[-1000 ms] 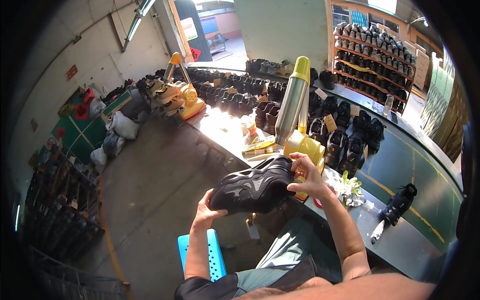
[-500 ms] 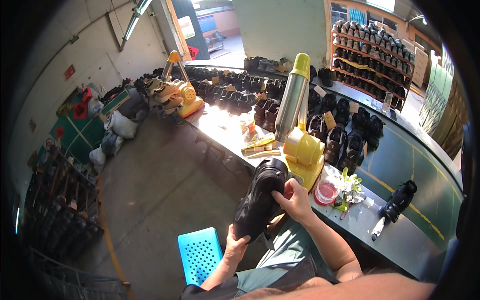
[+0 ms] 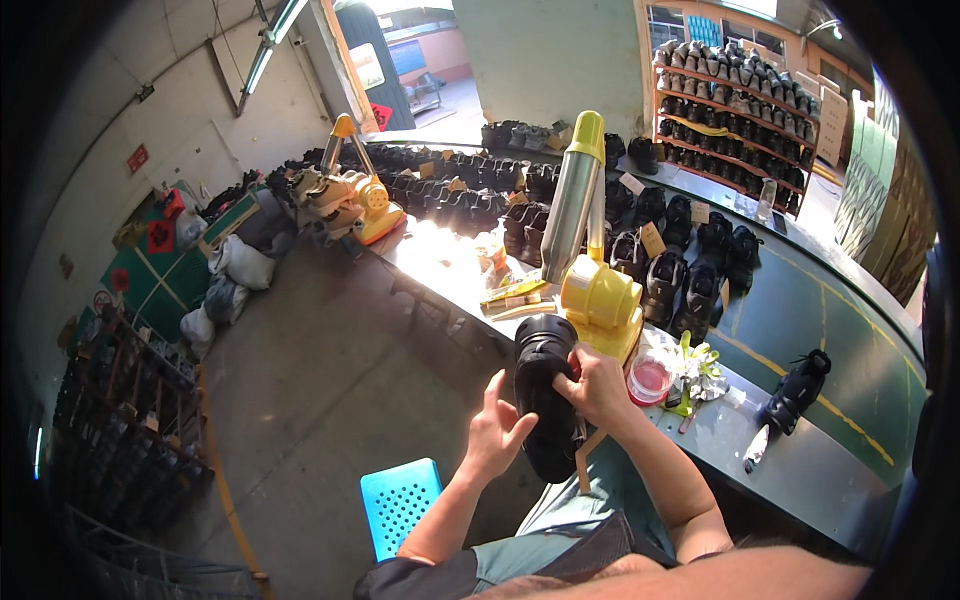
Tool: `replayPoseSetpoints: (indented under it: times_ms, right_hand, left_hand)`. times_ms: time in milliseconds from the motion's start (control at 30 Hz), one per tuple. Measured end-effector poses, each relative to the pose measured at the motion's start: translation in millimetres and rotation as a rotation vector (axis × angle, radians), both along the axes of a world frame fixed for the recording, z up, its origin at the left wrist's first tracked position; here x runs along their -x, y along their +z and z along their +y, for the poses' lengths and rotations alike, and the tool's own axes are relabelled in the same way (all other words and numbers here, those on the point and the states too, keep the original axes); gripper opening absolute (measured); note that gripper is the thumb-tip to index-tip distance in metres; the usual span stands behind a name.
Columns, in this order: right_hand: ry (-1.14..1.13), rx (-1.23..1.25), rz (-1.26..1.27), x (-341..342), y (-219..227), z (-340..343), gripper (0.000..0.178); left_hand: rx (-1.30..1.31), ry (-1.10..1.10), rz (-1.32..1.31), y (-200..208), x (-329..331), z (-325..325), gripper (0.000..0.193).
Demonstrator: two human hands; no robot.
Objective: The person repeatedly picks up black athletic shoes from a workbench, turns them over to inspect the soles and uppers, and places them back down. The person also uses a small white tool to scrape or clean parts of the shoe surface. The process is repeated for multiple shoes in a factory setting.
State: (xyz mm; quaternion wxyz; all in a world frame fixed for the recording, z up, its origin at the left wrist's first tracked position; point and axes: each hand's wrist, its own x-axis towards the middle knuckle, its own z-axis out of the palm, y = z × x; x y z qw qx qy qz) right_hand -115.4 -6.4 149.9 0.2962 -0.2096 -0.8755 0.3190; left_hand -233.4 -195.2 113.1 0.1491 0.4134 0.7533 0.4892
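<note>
A black shoe [image 3: 546, 400] is held up over my lap, its long side roughly upright in the view. My right hand [image 3: 594, 385] grips it along the right edge, thumb on the upper. Beside its left edge is my left hand [image 3: 494, 430], open, the fingers stretched and the thumb close to the shoe; whether the thumb touches it I cannot tell. Just beyond the shoe stands a yellow machine [image 3: 600, 300] with a silver tube and a yellow cap. To its right sits a clear tub of pink liquid [image 3: 650, 381].
Rows of black shoes [image 3: 470, 180] fill the bench [image 3: 830, 490] further back. A single black shoe [image 3: 797, 392] lies at right by a white tube [image 3: 756, 449]. Crumpled gloves [image 3: 700, 370] lie near the tub. A blue perforated stool [image 3: 402, 505] stands at my left.
The shoe has turned more upright and shifted a little right. My left hand has let go of its lower end, moved up and spread its fingers. My right hand keeps its hold.
</note>
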Motion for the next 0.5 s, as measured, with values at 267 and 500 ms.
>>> replayPoseSetpoints:
  times_ms: [267, 500]
  right_hand:
    - [0.145, 0.370, 0.112, -16, -5, 10, 0.046]
    - [0.017, 0.384, -0.171, -100, -29, 12, 0.093]
  left_hand:
    - [-0.149, 0.010, -0.426, -10, 26, 37, 0.040]
    - [-0.377, 0.061, -0.822, -25, 39, 37, 0.031]
